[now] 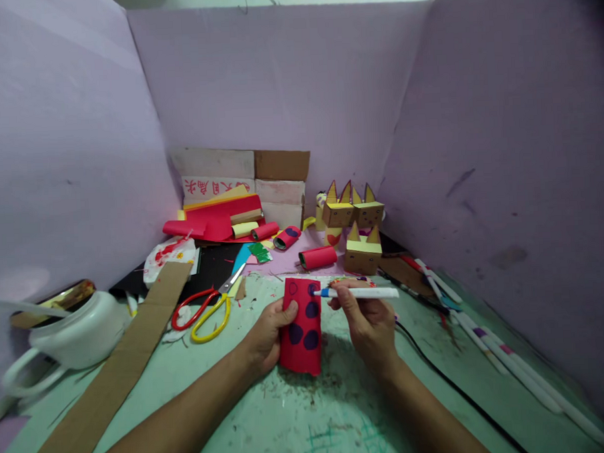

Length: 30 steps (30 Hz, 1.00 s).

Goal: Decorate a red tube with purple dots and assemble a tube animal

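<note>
My left hand (271, 331) holds a red paper-covered piece (302, 360) upright over the middle of the table, thumb on its front. Several dark purple spots show on its face, and near the top left is a circle that is only outlined. Closed around a white marker (369, 293) with a blue front end, my right hand (369, 324) is just to the right. The marker's tip meets the upper right spot of the red piece.
Scissors (210, 314) and a cardboard strip (118, 368) lie left, beside a white teapot (86, 329). Red rolls (318, 257) and eared cardboard boxes (363, 254) stand behind. White markers (508, 358) and a black cable (454, 387) lie right. Lilac walls (285, 73) enclose the table (271, 428).
</note>
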### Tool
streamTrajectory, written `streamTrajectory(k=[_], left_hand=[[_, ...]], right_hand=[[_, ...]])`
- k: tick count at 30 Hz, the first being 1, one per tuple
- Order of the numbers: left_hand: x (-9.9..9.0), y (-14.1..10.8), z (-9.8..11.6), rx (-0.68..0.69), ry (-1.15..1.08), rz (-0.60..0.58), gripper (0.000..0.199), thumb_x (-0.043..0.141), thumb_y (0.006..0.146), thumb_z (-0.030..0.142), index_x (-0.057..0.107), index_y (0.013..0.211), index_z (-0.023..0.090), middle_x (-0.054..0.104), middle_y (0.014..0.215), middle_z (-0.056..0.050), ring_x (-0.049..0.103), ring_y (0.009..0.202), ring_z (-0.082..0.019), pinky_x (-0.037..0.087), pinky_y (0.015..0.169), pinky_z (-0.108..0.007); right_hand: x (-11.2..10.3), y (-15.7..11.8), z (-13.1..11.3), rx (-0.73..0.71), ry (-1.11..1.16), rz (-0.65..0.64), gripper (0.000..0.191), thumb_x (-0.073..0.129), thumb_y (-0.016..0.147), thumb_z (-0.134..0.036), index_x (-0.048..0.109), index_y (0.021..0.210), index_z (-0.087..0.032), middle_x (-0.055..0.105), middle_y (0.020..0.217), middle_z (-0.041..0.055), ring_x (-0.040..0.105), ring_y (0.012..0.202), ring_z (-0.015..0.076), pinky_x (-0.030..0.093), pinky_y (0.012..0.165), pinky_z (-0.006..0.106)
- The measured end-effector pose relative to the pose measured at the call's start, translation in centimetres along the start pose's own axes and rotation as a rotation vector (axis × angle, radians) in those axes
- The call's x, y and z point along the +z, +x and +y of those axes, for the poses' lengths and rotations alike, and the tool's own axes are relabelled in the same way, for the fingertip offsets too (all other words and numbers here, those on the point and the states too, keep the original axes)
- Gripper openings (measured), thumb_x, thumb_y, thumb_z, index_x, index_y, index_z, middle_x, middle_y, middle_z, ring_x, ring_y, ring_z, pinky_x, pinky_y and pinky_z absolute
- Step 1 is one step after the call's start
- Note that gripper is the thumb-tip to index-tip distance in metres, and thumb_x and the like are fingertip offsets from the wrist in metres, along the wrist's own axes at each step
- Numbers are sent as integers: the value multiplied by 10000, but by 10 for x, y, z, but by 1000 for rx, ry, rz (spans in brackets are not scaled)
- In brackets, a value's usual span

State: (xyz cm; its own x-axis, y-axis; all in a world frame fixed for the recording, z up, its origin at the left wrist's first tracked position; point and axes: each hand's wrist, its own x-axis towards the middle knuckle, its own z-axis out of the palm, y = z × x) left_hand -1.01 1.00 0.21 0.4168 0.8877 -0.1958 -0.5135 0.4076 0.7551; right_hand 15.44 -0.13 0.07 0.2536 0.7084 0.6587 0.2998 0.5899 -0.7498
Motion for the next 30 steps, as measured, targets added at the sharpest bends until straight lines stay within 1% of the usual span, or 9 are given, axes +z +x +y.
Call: streamTrajectory(k=[4,7,13,18,20,22,25,28,30], left_hand=[[0,-1,0,-3,6,5,450,913,561,367,708,863,104,751,723,-81,672,608,-179,558,599,-285],[-1,0,0,1,4,5,457,916,557,367,709,868,104,755,742,-84,676,621,-180,564,618,-290],[-2,1,0,5,2,-21,411,895,601,355,706,869,106,753,747,-79,674,620,-169,563,624,-273],[-2,0,0,11,-17,-26,327,857,668,310,708,878,109,753,754,-77,678,630,-163,560,632,-261],[-2,0,0,10,-12,-27,315,847,682,306,707,881,106,754,759,-81,680,631,-164,560,634,-260],[-2,0,0,6,-5,-22,330,853,674,311,707,885,103,755,764,-86,683,635,-168,561,634,-263],[-1,0,1,3,-1,-10,375,882,627,328,709,875,106,752,744,-80,677,623,-168,561,625,-266],[0,-1,1,3,-4,4,421,907,579,340,710,866,104,750,734,-79,670,614,-169,560,621,-274],[-1,-1,1,4,-7,8,431,911,570,343,708,866,104,753,741,-82,672,621,-174,557,620,-277]], right_hand=[[0,1,1,4,-28,52,234,588,931,-367,683,826,-181,644,642,4,614,596,159,499,590,300],[0,1,1,6,-23,54,240,592,927,-383,686,850,-176,651,656,11,621,603,165,507,588,306],[0,0,0,11,12,15,237,590,928,-385,691,852,-185,661,664,16,636,599,170,523,591,312],[0,0,-3,0,-8,17,269,581,932,-386,672,776,-187,639,613,8,619,575,161,512,580,303],[1,0,-3,2,-3,31,268,583,930,-390,676,786,-185,644,615,10,622,572,163,516,573,304],[1,-1,-2,5,11,48,247,590,927,-387,687,826,-184,657,634,13,633,580,168,525,578,308],[1,-1,1,0,14,45,209,608,920,-370,702,875,-189,683,686,22,652,606,173,531,593,312],[1,-2,2,-7,21,30,199,613,918,-367,706,890,-194,692,709,27,656,609,174,527,585,309],[1,-2,1,-8,9,26,206,610,917,-373,706,890,-193,687,696,24,652,605,174,523,582,307]])
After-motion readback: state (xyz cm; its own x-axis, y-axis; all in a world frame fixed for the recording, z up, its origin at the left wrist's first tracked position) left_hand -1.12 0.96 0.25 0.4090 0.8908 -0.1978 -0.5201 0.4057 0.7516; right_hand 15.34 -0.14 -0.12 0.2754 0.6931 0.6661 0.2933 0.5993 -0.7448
